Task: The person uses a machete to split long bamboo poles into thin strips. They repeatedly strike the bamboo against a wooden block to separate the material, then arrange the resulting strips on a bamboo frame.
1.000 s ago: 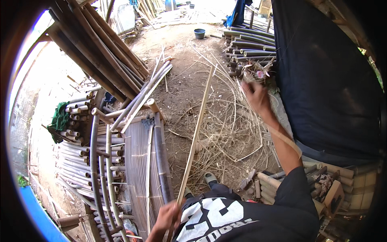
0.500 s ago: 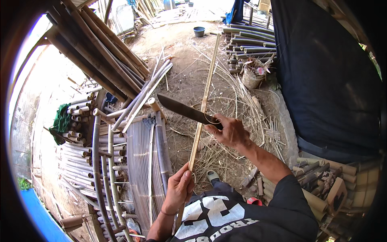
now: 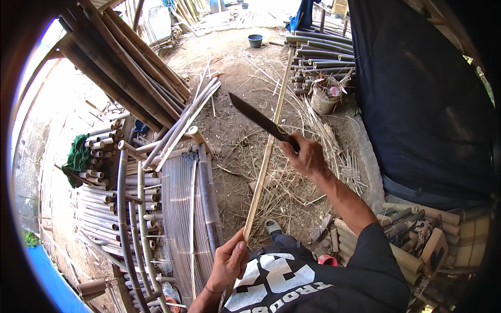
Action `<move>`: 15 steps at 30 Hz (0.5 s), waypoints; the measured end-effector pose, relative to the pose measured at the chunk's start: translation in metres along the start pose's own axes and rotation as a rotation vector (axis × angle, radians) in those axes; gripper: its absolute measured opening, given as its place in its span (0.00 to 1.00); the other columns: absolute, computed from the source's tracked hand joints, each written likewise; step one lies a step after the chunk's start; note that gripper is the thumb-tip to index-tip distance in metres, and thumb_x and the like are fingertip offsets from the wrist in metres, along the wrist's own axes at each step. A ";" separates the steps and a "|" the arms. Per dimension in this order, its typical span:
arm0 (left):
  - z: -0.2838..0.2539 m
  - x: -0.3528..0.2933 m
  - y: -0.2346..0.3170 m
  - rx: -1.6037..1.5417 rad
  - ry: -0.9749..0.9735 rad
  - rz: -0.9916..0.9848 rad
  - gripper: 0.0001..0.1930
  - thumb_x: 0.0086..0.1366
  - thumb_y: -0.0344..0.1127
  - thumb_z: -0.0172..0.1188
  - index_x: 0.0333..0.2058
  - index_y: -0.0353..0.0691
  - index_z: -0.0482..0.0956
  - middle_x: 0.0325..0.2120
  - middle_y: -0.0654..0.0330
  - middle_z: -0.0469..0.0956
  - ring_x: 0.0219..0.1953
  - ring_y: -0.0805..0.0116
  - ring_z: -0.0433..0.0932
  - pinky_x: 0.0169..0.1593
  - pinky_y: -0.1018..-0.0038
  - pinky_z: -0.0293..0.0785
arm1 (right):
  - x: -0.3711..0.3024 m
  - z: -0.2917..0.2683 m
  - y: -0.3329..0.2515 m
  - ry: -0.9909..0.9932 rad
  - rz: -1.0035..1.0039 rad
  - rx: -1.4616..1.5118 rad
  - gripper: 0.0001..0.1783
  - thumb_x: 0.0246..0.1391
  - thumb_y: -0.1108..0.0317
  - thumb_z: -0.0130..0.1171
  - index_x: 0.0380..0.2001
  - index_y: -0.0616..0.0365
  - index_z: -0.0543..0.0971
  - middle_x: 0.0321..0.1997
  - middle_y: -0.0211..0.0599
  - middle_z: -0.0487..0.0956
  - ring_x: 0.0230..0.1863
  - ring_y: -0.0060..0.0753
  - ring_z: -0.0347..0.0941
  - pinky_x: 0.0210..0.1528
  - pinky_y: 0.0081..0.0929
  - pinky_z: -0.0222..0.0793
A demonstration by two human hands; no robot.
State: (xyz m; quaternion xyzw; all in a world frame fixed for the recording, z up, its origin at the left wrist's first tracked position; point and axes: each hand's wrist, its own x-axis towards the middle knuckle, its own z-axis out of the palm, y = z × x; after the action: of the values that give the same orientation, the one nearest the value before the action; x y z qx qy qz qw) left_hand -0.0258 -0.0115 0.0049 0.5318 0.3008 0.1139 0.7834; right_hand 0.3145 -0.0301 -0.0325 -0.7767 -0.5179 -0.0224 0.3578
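Since half a second ago, the right hand (image 3: 308, 155) and its knife (image 3: 257, 116) have moved farther out along the pale bamboo strip (image 3: 263, 175); the strip's far end has swung slightly right, and the left hand (image 3: 229, 258) has drawn back a little toward the body. Dirt ground (image 3: 232, 112) spreads ahead, with a black sheet (image 3: 428, 104) along its right edge. Thick bamboo poles (image 3: 125, 68) lean over its left side. Below them, a slatted panel (image 3: 175, 224) runs toward the body, a grey rag (image 3: 189, 156) at its far edge. Stacked poles (image 3: 323, 56) lie toward the ground's far right corner. Loose shavings (image 3: 284, 190) litter its middle, under the strip, which slants from the left hand toward the stack. The left fingers are closed around the strip's near part. The right fingers are wrapped around the knife handle; its dark blade points up and left, crossing the strip in view, though whether they touch cannot be told. Toward the ground's far edge sits a dark bucket (image 3: 255, 41).
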 end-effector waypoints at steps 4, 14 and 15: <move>-0.002 -0.008 -0.006 0.013 -0.005 -0.034 0.23 0.74 0.38 0.46 0.64 0.37 0.62 0.14 0.70 0.62 0.11 0.84 0.58 0.12 0.84 0.57 | -0.012 0.004 0.002 -0.004 -0.128 -0.038 0.34 0.61 0.31 0.37 0.29 0.54 0.72 0.12 0.24 0.66 0.08 0.16 0.58 0.05 0.27 0.61; -0.009 -0.074 -0.020 0.055 -0.002 -0.110 0.25 0.73 0.42 0.47 0.60 0.28 0.64 0.13 0.67 0.65 0.09 0.81 0.61 0.13 0.81 0.55 | 0.055 -0.051 0.071 0.152 0.036 -0.137 0.35 0.60 0.30 0.39 0.31 0.53 0.76 0.11 0.31 0.71 0.12 0.30 0.71 0.11 0.32 0.65; -0.010 -0.077 -0.024 0.041 0.002 -0.104 0.24 0.72 0.42 0.47 0.58 0.27 0.66 0.12 0.67 0.65 0.10 0.81 0.61 0.13 0.81 0.54 | 0.060 -0.054 0.078 0.202 0.048 -0.178 0.37 0.58 0.29 0.39 0.31 0.53 0.76 0.11 0.31 0.71 0.12 0.29 0.70 0.11 0.33 0.64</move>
State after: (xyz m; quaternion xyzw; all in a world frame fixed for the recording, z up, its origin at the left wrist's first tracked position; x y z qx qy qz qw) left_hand -0.0961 -0.0520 0.0072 0.5313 0.3312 0.0675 0.7768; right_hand 0.4238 -0.0304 -0.0096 -0.8113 -0.4566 -0.1376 0.3382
